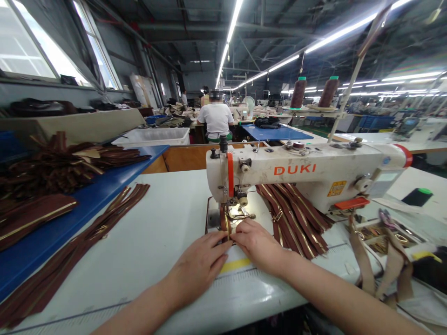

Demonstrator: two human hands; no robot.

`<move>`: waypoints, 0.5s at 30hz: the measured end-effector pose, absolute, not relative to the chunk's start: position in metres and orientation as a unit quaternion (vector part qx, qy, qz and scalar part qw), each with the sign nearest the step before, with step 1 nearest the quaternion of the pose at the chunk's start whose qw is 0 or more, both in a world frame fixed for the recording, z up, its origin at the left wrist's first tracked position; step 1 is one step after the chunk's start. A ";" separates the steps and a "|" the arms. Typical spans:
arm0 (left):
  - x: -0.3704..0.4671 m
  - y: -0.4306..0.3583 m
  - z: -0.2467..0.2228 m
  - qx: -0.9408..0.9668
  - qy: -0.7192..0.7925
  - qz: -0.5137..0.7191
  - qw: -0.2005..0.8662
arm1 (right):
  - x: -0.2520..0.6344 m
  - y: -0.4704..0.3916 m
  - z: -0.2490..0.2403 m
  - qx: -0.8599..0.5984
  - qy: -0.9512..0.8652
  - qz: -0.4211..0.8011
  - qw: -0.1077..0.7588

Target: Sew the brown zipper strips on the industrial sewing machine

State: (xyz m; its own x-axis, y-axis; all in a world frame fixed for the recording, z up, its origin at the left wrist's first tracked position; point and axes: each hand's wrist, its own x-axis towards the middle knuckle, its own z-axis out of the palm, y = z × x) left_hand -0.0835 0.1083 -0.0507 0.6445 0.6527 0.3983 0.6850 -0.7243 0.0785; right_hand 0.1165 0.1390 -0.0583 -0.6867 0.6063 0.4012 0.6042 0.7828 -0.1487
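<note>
I have the brown fabric strip with a gold zip line (226,224) at the needle end of the white sewing machine with orange lettering (258,170). My right hand (260,245) has its fingertips gathered together on the near end of this strip. My left hand (199,266) touches the same end from the other side, but if its thumb and fingers pinch it, I cannot tell.

Taking this strip as the centre of the clock, several brown zip strips with gold pullers (296,223) lie side by side at three o'clock, under the machine arm. At nine o'clock, the long brown zip strips (78,249) lie on the pale tabletop (167,204), and at ten o'clock a tangled brown strip pile (45,172) is on the blue board (89,200).

I judge that the strip in my hands is only partway, because its near end lies outside the needle area. Which of the other strips are finished, I cannot tell, and no seam is clear enough to count
</note>
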 end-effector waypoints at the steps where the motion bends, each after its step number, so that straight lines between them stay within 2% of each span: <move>1: -0.084 0.108 -0.052 -0.906 -0.369 -0.202 0.041 | 0.118 0.139 -0.058 -0.324 -0.922 0.000 0.212; 9: -0.087 0.109 -0.056 -0.903 -0.388 -0.179 0.044 | 0.129 0.135 -0.046 -0.266 -0.954 -0.043 0.133; 15: -0.086 0.109 -0.052 -0.907 -0.378 -0.177 0.064 | 0.130 0.134 -0.045 -0.254 -0.956 -0.064 0.130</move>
State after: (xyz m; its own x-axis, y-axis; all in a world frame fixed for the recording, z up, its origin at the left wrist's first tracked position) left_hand -0.0864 0.1088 -0.0523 0.6517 0.6630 0.3684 0.7080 -0.7060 0.0181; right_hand 0.1301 0.1335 -0.0452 -0.8374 0.4692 0.2805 0.5023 0.8628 0.0564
